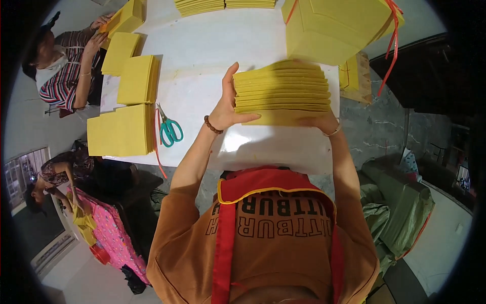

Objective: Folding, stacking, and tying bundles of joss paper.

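My left hand (230, 110) and my right hand (322, 121) grip a thick stack of yellow folded paper pieces (281, 91) from its two ends. The stack's layered edges face up, above the white table near its front edge. My left thumb lies along the near side and the left fingers reach up the end. Most of my right fingers are hidden behind the stack. Left of my left wrist lie teal-handled scissors (171, 133) and a red strip (157, 144), beside a yellow paper stack (120, 130).
More yellow stacks (135, 78) line the table's (202, 45) left edge, where a co-worker (66, 66) handles a yellow piece. A large yellow bundle (336, 30) with red straps stands at the far right. Another person (55, 177) works at a pink-covered table (114, 223). Green wrapped bales (405, 218) stand at right.
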### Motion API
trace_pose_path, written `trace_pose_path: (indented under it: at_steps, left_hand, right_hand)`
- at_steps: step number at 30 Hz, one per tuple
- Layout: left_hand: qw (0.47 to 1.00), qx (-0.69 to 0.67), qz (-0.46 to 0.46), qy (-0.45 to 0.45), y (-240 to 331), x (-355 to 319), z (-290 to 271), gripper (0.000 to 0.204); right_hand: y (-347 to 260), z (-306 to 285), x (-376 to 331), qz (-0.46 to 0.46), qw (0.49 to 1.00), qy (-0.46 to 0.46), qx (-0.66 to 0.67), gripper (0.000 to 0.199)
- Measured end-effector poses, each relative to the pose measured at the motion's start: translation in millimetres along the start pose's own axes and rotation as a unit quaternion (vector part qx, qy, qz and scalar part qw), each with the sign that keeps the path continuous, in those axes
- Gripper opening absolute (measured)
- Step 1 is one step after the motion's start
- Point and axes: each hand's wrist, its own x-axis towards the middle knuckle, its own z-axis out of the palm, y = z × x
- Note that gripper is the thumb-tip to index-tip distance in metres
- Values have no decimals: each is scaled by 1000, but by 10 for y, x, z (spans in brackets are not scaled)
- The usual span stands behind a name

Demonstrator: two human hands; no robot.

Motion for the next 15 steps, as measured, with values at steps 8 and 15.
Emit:
trace_pose_path:
  at_steps: [8,15]
  left_hand:
    - [978,143,-139,-64,-623,-146,-255,93]
    - [989,85,-110,-49,-248,-94,-187,92]
  right_hand:
    - [823,158,241,-94,983,100,-122,82]
    - [514,261,145,-144,985,93,1,75]
